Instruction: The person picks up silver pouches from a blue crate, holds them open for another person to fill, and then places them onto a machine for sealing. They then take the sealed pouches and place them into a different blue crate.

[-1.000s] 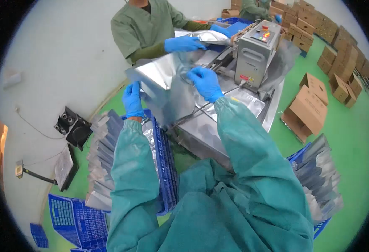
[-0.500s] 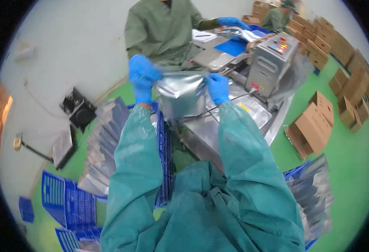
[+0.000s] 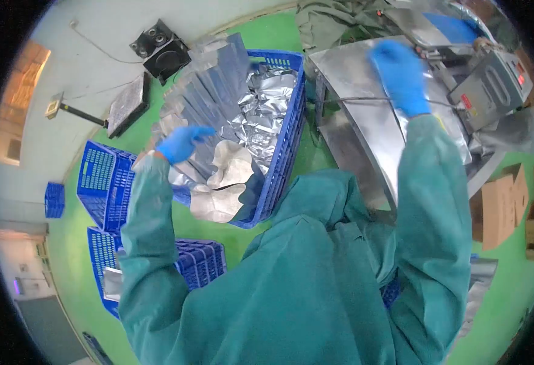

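Observation:
My left hand (image 3: pixel 183 144), in a blue glove, reaches over the near-left side of a blue plastic crate (image 3: pixel 284 167). Its fingers are stretched out above a row of upright silver foil pouches (image 3: pixel 209 85), with nothing visible in them. Crumpled, shiny filled pouches (image 3: pixel 267 112) lie along the crate's right side. Out over the steel table (image 3: pixel 358 79) is my right hand (image 3: pixel 401 76), smeared by motion; whether it holds anything cannot be made out. Flat silver pouches (image 3: pixel 458 143) lie on the table beside my right forearm.
A grey machine (image 3: pixel 492 91) stands at the table's right end, a cable running from it. Blue crates (image 3: pixel 105 182) stack at my left. Speakers (image 3: pixel 163 52) and a platform scale (image 3: pixel 127 106) are by the wall. Cardboard boxes (image 3: pixel 501 210) sit at right; a co-worker's green clothing (image 3: pixel 334 24) shows behind.
Both hands held a silver pouch up between them earlier; now they are apart, left over the crate, right over the table. My view has turned left and down toward the crate.

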`<state>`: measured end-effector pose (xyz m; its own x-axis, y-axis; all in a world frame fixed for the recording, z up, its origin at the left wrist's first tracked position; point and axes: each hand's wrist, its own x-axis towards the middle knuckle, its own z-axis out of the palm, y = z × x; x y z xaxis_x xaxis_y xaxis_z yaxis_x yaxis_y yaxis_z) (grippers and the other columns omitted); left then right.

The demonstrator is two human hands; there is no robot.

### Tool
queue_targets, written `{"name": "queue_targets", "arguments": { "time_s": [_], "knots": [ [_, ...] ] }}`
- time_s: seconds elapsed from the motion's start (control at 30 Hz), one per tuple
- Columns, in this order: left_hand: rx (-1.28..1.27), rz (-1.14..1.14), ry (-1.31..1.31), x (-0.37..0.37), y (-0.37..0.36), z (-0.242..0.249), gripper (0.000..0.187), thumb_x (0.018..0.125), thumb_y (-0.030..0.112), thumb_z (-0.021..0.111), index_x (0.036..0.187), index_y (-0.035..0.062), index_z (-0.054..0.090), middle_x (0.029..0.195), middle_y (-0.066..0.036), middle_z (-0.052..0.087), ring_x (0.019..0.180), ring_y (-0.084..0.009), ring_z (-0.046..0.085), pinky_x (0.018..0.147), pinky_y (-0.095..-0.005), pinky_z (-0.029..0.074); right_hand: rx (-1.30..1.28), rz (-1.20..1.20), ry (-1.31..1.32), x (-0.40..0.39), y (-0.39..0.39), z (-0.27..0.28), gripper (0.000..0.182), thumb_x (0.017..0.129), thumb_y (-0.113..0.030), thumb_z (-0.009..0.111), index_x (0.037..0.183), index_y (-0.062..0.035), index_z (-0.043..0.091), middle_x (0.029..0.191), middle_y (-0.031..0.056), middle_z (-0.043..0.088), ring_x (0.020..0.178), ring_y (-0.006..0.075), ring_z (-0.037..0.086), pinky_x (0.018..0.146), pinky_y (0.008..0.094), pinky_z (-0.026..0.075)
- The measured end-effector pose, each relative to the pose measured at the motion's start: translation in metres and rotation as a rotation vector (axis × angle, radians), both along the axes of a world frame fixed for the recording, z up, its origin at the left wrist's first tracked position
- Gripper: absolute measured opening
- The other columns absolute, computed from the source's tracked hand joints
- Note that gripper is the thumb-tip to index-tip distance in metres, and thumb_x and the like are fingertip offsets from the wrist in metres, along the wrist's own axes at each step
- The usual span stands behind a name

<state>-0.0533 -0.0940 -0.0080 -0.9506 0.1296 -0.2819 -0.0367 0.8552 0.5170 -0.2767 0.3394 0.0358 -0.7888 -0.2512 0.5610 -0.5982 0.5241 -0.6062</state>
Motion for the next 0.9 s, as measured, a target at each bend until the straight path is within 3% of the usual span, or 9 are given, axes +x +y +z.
{"name": "queue_targets", "arguments": {
  "time_s": [0.1, 0.17, 0.4, 0.43, 0.5, 0.57, 0.63, 0.77, 0.9],
  "knots": [
    [-0.025, 0.029, -0.201, 0.028, 0.015, -0.033, 0.049, 0.070, -0.006, 0.061, 0.118, 0.0046, 0.057, 0.107, -0.009, 0.064, 0.095, -0.0195, 0.061, 0.083, -0.0307, 0.048, 0.621, 0.479, -0.171, 0.088, -0.082, -0.022, 0.020, 0.071, -0.016, 0.057, 0.084, -0.0055, 0.068, 0.086, 0.0157, 0.064, 0.081, 0.0336, 0.062, 0.074, 0.0404, 0.050],
    [0.068, 0.077, -0.235, 0.045, 0.012, -0.057, 0.049, 0.070, -0.002, 0.065, 0.118, 0.0029, 0.057, 0.107, -0.008, 0.064, 0.095, -0.0173, 0.061, 0.082, -0.0303, 0.049, 0.808, 0.524, -0.285, 0.143, -0.117, -0.052, 0.021, 0.067, -0.018, 0.059, 0.082, -0.0061, 0.069, 0.082, 0.0181, 0.065, 0.078, 0.0341, 0.063, 0.074, 0.0418, 0.051],
    [0.552, 0.399, -0.107, 0.061, 0.004, -0.132, 0.039, 0.071, 0.012, 0.074, 0.107, 0.0005, 0.063, 0.095, -0.006, 0.067, 0.086, -0.0119, 0.062, 0.075, -0.0285, 0.050, 0.586, 0.463, -0.213, 0.212, -0.164, -0.181, 0.023, 0.076, -0.030, 0.062, 0.078, -0.0071, 0.067, 0.075, 0.0128, 0.063, 0.074, 0.0306, 0.061, 0.067, 0.0435, 0.047],
    [0.025, 0.296, 0.076, 0.061, -0.010, -0.146, 0.029, 0.074, 0.013, 0.070, 0.100, 0.0012, 0.066, 0.085, -0.007, 0.068, 0.079, -0.0118, 0.062, 0.070, -0.0283, 0.049, 0.512, 0.427, -0.199, 0.216, -0.165, -0.188, 0.024, 0.078, -0.031, 0.060, 0.078, -0.0078, 0.067, 0.074, 0.0119, 0.062, 0.074, 0.0303, 0.061, 0.067, 0.0430, 0.045],
    [0.147, 0.407, 0.156, 0.064, -0.025, -0.156, 0.026, 0.075, 0.014, 0.067, 0.098, 0.0013, 0.066, 0.082, -0.008, 0.068, 0.077, -0.0127, 0.061, 0.069, -0.0291, 0.049, 0.445, 0.392, -0.228, 0.213, -0.163, -0.186, 0.024, 0.080, -0.030, 0.059, 0.073, -0.0081, 0.065, 0.073, 0.0115, 0.061, 0.072, 0.0308, 0.059, 0.069, 0.0419, 0.042],
    [0.279, 0.517, 0.242, 0.053, -0.032, -0.150, 0.024, 0.076, 0.015, 0.065, 0.097, 0.0013, 0.066, 0.078, -0.009, 0.068, 0.076, -0.0136, 0.061, 0.069, -0.0299, 0.048, 0.271, 0.312, -0.206, 0.203, -0.162, -0.175, 0.024, 0.080, -0.030, 0.060, 0.071, -0.0075, 0.063, 0.072, 0.0121, 0.061, 0.071, 0.0321, 0.058, 0.068, 0.0430, 0.042],
    [0.059, 0.607, 0.509, 0.036, -0.027, -0.123, 0.022, 0.079, 0.011, 0.060, 0.098, 0.0002, 0.065, 0.081, -0.006, 0.067, 0.077, -0.0148, 0.059, 0.071, -0.0295, 0.047, 0.106, 0.232, -0.172, 0.188, -0.159, -0.150, 0.025, 0.079, -0.029, 0.061, 0.068, -0.0068, 0.062, 0.071, 0.0126, 0.060, 0.070, 0.0334, 0.057, 0.067, 0.0440, 0.042],
    [0.845, 0.633, 0.794, -0.031, 0.042, -0.004, 0.020, 0.087, 0.008, 0.051, 0.103, -0.0006, 0.060, 0.099, -0.004, 0.061, 0.085, -0.0137, 0.054, 0.075, -0.0275, 0.044, -0.160, 0.130, -0.084, 0.156, -0.146, -0.051, 0.025, 0.077, -0.027, 0.063, 0.066, -0.0045, 0.059, 0.069, 0.0154, 0.057, 0.067, 0.0360, 0.055, 0.061, 0.0450, 0.043],
    [0.723, 0.587, 1.054, -0.102, 0.057, 0.064, 0.011, 0.088, 0.015, 0.056, 0.087, 0.0038, 0.055, 0.075, 0.003, 0.047, 0.071, -0.0065, 0.044, 0.061, -0.0236, 0.037, -0.278, 0.059, 0.032, 0.111, -0.111, 0.017, 0.022, 0.079, -0.024, 0.060, 0.075, -0.0025, 0.061, 0.074, 0.0191, 0.057, 0.070, 0.0382, 0.056, 0.063, 0.0453, 0.043]
  ]
}}
